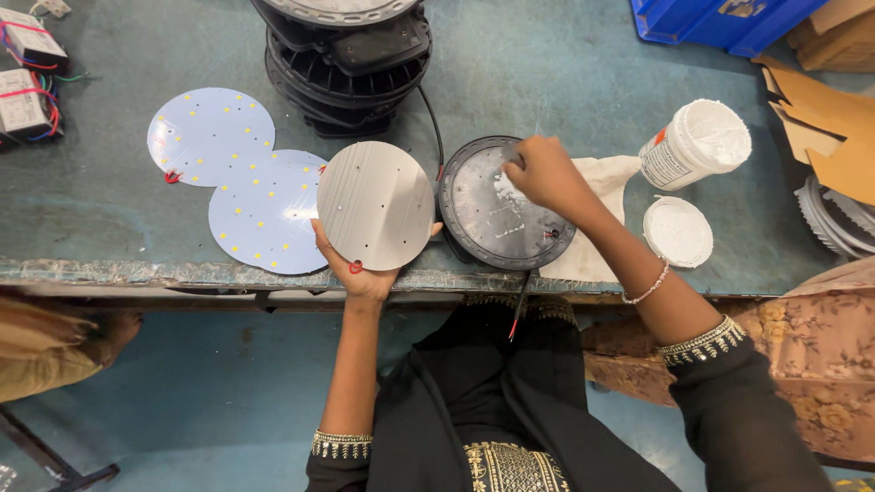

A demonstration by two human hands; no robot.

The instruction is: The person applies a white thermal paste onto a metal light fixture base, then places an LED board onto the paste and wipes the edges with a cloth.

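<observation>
My left hand (363, 273) holds a round silver metal disc (375, 204) by its near edge, tilted up over the table's front edge. My right hand (545, 171) is closed with its fingertips on the face of a round black lamp housing (503, 202), where a smear of white paste shows. What lies between the fingers is hidden. A black cable runs from the housing over the table edge. An open white tub of paste (696, 142) and its lid (677, 230) stand to the right.
Two round white LED boards (239, 175) lie left of the disc. A stack of black lamp housings (346, 59) stands at the back. A white cloth (602, 182) lies under my right arm. Driver boxes (25, 73) far left, blue bin (711, 20) and cardboard (834, 118) far right.
</observation>
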